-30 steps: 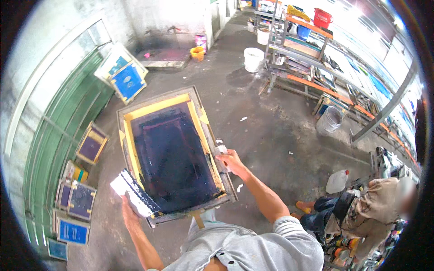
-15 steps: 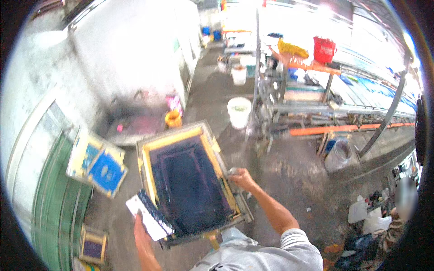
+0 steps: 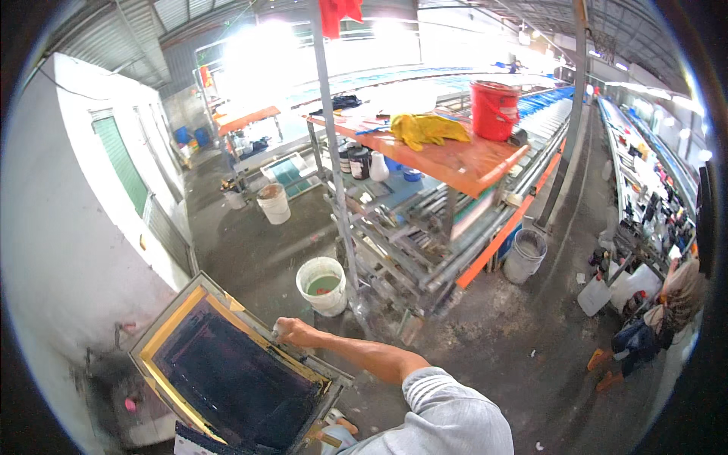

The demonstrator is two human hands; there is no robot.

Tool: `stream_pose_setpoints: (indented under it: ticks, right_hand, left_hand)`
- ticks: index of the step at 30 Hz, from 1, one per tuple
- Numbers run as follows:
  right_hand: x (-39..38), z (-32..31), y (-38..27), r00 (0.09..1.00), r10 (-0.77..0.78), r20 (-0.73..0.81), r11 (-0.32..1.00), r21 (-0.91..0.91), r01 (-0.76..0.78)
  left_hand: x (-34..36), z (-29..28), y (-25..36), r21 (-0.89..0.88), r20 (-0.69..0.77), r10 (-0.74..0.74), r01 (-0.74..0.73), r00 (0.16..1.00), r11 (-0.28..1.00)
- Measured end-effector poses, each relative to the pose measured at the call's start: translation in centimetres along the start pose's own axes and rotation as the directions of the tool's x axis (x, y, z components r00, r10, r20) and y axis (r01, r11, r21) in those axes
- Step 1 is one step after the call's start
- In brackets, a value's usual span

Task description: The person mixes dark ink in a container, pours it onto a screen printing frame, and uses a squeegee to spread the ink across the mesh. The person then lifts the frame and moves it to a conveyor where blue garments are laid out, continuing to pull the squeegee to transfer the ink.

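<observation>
At the lower left is a screen-printing frame, tilted, with yellow tape along its inner border and a dark, ink-stained mesh. My right hand is closed at the frame's right side, with the arm stretched out to it; the fingertips are partly hidden. Against the frame's near left corner lies a white flat strip with a dark inked edge, cut off by the lower rim of the picture. My left hand is out of view.
A white bucket with greenish liquid stands beyond my right hand, near a metal post. An orange table bears a red bucket and a yellow cloth. A grey bin stands right; another person is at far right.
The view has swung right and up, so the frame now appears lower left. My right hand stays at its side. My left hand, earlier at the white strip, has left the picture.
</observation>
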State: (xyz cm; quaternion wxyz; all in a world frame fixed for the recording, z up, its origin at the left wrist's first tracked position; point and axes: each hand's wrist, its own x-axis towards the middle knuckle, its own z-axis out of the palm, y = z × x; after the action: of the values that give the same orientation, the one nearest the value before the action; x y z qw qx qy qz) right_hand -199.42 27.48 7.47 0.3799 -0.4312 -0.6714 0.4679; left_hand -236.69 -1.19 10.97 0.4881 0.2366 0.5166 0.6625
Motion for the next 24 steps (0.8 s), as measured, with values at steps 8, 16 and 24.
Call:
stream_pose_setpoints:
  ticks: [8, 16, 24]
  right_hand:
    - [25.1, -10.4, 4.1, 0.972, 0.078, -0.223, 0.997, 0.046, -0.069]
    - [54.9, -18.6, 9.2, 0.957, 0.067, -0.284, 0.992, 0.125, -0.032]
    - [93.1, -19.4, 14.0, 0.947, -0.113, -0.302, 0.902, -0.431, -0.030]
  left_hand:
    - [33.9, 8.9, 5.1, 0.066, 0.109, -0.042, 0.035, 0.993, 0.997]
    - [65.8, 21.5, 6.2, 0.008, 0.130, -0.162, 0.163, 0.978, 0.987]
    - [96.7, 30.3, 7.6, -0.004, 0.060, -0.205, 0.205, 0.977, 0.979]
